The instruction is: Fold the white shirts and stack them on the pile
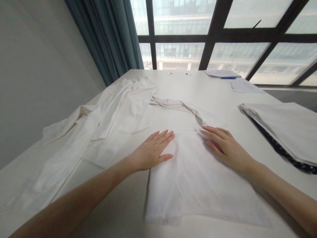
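Observation:
A white cloth piece (188, 185) lies spread on the white table directly before me, with soft creases running down it. My left hand (155, 150) rests flat across its upper left edge, fingers stretched out and thumb apart. At the upper right corner, my right hand (223, 145) lies on the cloth with its fingers extended and its thumb a little below them. Beyond my right fingertips, a narrow twisted white fabric strip (173, 104) curves away to the left. Whether this strip belongs to the cloth under my hands I cannot tell.
Rumpled white garments (123, 105) with long sleeves spread over the left side of the table (183, 86). On the right sits a folded white fabric stack (284, 125) with a black patterned layer underneath. Papers (220, 73) and a blue pen (228, 78) lie near the window.

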`<action>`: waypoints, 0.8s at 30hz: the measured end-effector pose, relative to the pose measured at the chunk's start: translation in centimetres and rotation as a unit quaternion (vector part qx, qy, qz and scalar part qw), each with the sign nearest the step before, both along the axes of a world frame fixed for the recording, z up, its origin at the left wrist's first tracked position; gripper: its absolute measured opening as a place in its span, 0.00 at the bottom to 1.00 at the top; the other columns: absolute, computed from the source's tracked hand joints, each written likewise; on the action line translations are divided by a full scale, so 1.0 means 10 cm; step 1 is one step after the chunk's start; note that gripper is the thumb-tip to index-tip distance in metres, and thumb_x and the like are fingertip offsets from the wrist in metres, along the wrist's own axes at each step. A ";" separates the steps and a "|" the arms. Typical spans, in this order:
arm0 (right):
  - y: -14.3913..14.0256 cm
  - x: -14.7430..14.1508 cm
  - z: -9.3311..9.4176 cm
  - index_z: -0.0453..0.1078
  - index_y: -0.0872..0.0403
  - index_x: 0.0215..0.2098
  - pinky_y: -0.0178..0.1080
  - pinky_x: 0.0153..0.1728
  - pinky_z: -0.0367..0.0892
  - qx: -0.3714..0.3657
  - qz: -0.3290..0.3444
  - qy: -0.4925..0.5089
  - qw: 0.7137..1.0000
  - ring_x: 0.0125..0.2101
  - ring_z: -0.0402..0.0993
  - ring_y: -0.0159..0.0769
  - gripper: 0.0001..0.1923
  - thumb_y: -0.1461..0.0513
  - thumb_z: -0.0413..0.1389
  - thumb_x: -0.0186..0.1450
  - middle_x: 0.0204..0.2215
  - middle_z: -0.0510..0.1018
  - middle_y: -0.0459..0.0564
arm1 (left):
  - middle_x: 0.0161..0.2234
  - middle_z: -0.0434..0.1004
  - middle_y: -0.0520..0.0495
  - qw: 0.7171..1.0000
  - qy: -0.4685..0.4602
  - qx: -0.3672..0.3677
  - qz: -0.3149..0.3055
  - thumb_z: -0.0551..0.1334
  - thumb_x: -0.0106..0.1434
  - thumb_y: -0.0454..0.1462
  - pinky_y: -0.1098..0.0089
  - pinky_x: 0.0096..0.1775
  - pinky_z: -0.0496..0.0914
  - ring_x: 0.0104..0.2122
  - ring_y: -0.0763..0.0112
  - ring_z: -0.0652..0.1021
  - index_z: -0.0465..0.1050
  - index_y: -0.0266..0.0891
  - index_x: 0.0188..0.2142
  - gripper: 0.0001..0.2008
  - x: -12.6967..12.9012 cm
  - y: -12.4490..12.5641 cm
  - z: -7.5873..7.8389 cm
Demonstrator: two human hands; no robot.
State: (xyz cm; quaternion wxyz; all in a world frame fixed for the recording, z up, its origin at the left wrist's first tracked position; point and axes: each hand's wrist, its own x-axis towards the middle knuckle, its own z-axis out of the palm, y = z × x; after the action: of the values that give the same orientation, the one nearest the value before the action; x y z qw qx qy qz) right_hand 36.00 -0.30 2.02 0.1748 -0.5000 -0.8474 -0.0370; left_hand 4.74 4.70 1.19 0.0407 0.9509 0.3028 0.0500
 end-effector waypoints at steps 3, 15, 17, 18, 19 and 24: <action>-0.02 -0.04 0.01 0.60 0.50 0.63 0.51 0.58 0.59 -0.004 0.017 0.013 1.000 0.61 0.60 0.44 0.22 0.58 0.44 0.72 0.61 0.66 0.55 | 0.68 0.49 0.42 1.000 -0.001 0.011 0.009 0.48 0.71 0.50 0.60 0.64 0.43 0.67 0.64 0.50 0.43 0.40 0.69 0.32 -0.06 0.08 -0.02; -0.04 -0.12 -0.21 0.51 0.46 0.68 0.56 0.62 0.51 -0.022 -0.007 -0.088 0.996 0.67 0.46 0.45 0.27 0.52 0.41 0.73 0.67 0.56 0.50 | 0.68 0.50 0.39 0.998 0.007 0.055 0.011 0.45 0.73 0.35 0.56 0.64 0.49 0.67 0.59 0.52 0.53 0.37 0.65 0.23 0.10 -0.14 0.00; -0.04 -0.12 -0.20 0.50 0.45 0.68 0.56 0.62 0.51 -0.022 -0.008 -0.085 0.996 0.67 0.46 0.44 0.27 0.51 0.41 0.73 0.67 0.56 0.50 | 0.68 0.48 0.36 0.999 -0.003 0.039 0.010 0.48 0.72 0.39 0.55 0.63 0.51 0.67 0.57 0.52 0.54 0.38 0.65 0.23 0.12 -0.19 0.01; -0.04 -0.12 -0.20 0.50 0.45 0.68 0.56 0.62 0.51 -0.023 -0.008 -0.084 0.996 0.67 0.46 0.44 0.27 0.51 0.41 0.73 0.67 0.56 0.50 | 0.68 0.48 0.35 0.999 -0.010 0.032 0.009 0.50 0.71 0.43 0.53 0.63 0.51 0.67 0.55 0.51 0.54 0.38 0.65 0.25 0.12 -0.20 0.01; -0.04 -0.12 -0.20 0.50 0.45 0.68 0.56 0.62 0.51 -0.025 -0.009 -0.084 0.996 0.67 0.46 0.44 0.27 0.51 0.41 0.73 0.67 0.56 0.50 | 0.68 0.47 0.34 0.999 -0.017 0.029 0.006 0.52 0.70 0.47 0.51 0.63 0.51 0.67 0.53 0.51 0.53 0.38 0.65 0.29 0.12 -0.21 0.01; -0.04 -0.09 -0.19 0.49 0.44 0.68 0.58 0.62 0.51 -0.050 -0.028 -0.083 0.995 0.67 0.44 0.45 0.28 0.49 0.40 0.72 0.68 0.53 0.48 | 0.68 0.45 0.33 1.000 -0.013 0.027 -0.007 0.53 0.67 0.54 0.50 0.63 0.49 0.68 0.52 0.49 0.50 0.39 0.67 0.35 0.10 -0.20 -0.01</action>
State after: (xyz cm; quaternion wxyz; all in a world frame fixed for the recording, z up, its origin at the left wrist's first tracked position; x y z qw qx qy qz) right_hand 35.08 -0.66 0.17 0.0777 -0.5270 -0.8453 -0.0407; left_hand 5.72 2.74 1.10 0.0197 0.9530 0.2941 0.0699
